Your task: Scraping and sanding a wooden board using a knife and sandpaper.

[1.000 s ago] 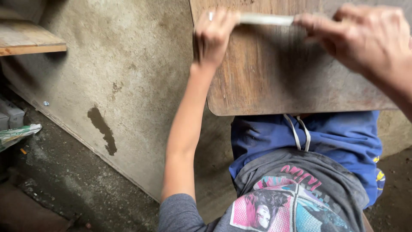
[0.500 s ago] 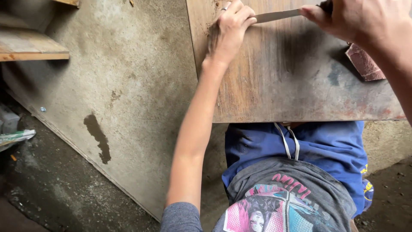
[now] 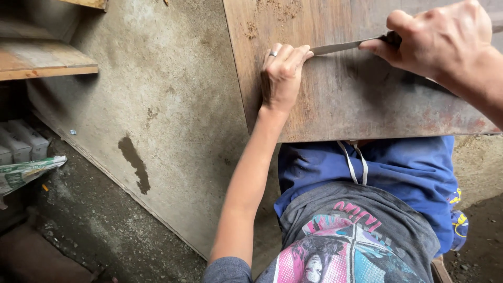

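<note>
A brown wooden board (image 3: 356, 105) lies across my lap. A flat metal blade (image 3: 340, 47) rests crosswise on its face. My left hand (image 3: 283, 73), with a ring on one finger, curls its fingers over the blade's left end and presses it to the wood. My right hand (image 3: 440, 42) grips the blade's dark handle at the upper right. Fine sawdust (image 3: 262, 21) is scattered on the board beyond the blade. Below the board show my blue shorts (image 3: 398, 167) and grey printed shirt (image 3: 346, 241).
A large grey sheet (image 3: 167, 105) with a dark stain slopes down on the left. A wooden shelf (image 3: 47, 60) juts out at upper left. A white and green bag (image 3: 26, 173) and pale boxes (image 3: 21, 141) lie on the rough dirt floor (image 3: 78, 230).
Both hands and the blade have come toward me across the board, nearer its front edge. More of the board and its sawdust shows above the blade.
</note>
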